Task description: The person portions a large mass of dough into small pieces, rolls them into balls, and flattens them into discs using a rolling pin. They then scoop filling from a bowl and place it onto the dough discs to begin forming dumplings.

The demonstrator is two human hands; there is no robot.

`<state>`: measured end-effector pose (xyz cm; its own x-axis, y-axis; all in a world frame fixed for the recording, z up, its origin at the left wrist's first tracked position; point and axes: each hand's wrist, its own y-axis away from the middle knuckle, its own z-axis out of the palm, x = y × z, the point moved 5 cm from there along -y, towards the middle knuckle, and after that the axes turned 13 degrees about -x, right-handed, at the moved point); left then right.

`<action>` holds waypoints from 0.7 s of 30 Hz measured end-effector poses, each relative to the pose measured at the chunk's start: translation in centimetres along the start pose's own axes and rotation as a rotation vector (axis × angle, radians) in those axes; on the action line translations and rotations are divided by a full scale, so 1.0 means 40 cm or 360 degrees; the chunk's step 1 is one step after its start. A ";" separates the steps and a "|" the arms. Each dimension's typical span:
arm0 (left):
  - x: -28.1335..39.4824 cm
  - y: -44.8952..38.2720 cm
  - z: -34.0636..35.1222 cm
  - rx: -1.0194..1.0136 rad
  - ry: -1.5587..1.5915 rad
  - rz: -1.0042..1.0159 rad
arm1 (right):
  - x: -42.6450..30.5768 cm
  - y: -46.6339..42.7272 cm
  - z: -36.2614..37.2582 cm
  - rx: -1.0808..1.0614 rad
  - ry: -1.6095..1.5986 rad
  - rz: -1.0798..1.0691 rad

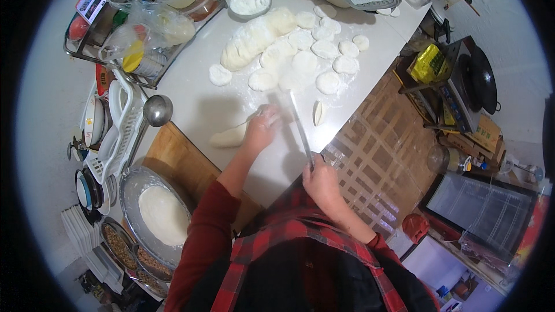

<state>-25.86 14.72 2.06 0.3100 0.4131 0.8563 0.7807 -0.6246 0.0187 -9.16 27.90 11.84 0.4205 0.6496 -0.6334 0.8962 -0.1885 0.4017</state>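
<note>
My left hand (261, 126), dusted with flour, lies over a short dough roll (230, 137) on the white tabletop (269, 173); its fingers are blurred. My right hand (321, 177) is closed round the handle of a knife (300, 126), its blade pointing away from me beside my left fingertips. A small cut piece of dough (319, 113) stands apart, right of the blade. Beyond my hands lie several flattened, floured dough rounds (304, 61), and a thick dough log (251, 41) rests beside them. A bowl of flour (250, 1) sits behind the log.
At left are a wooden board (173, 149), a metal basin (138, 182) holding a dough mass, a round metal ladle (158, 110) and a white dish rack (128, 112). Bowls of brown crumbly food (118, 246) stand lower left. The table's right edge borders a taped floor (373, 147).
</note>
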 end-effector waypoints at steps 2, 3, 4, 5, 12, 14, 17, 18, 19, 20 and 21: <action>-0.023 -0.005 0.003 -0.0009 -0.0046 -0.0031 | -0.021 -0.005 0.012 -0.0058 0.0059 -0.0066; -0.040 -0.008 0.006 -0.0035 -0.0031 -0.0103 | -0.023 -0.008 0.018 -0.0102 0.0088 -0.0035; -0.048 -0.009 0.007 -0.0042 -0.0055 -0.0084 | -0.024 -0.012 0.020 -0.0118 0.0113 -0.0028; -0.060 -0.010 0.010 -0.0068 -0.0040 -0.0119 | -0.024 -0.015 0.022 -0.0117 0.0141 -0.0020; -0.066 -0.007 0.016 -0.0105 -0.0031 -0.0203 | 0.006 -0.065 0.050 -0.0256 0.0357 0.0149; -0.035 -0.007 0.006 -0.0059 -0.0193 -0.0089 | 0.023 -0.085 0.060 -0.0273 0.0373 0.0252; 0.002 0.000 -0.024 0.0040 -0.0389 -0.0038 | 0.044 -0.109 0.066 -0.0272 0.0367 0.0304; 0.009 0.005 -0.036 0.0069 -0.0418 -0.0053 | 0.050 -0.116 0.067 -0.0283 0.0317 0.0296; 0.020 0.015 -0.045 0.0040 -0.0576 -0.0041 | 0.053 -0.122 0.063 -0.0266 0.0281 0.0266; 0.026 0.030 -0.056 -0.0006 -0.0706 -0.0041 | 0.056 -0.128 0.057 -0.0268 0.0263 0.0247; 0.034 0.047 -0.067 -0.0022 -0.0828 -0.0012 | 0.054 -0.132 0.045 -0.0203 0.0195 0.0184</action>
<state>-25.41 12.33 4.63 0.5359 0.6900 0.4865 0.7777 -0.6277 0.0336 -12.75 28.97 7.15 0.4925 0.7151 -0.4962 0.8143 -0.1773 0.5527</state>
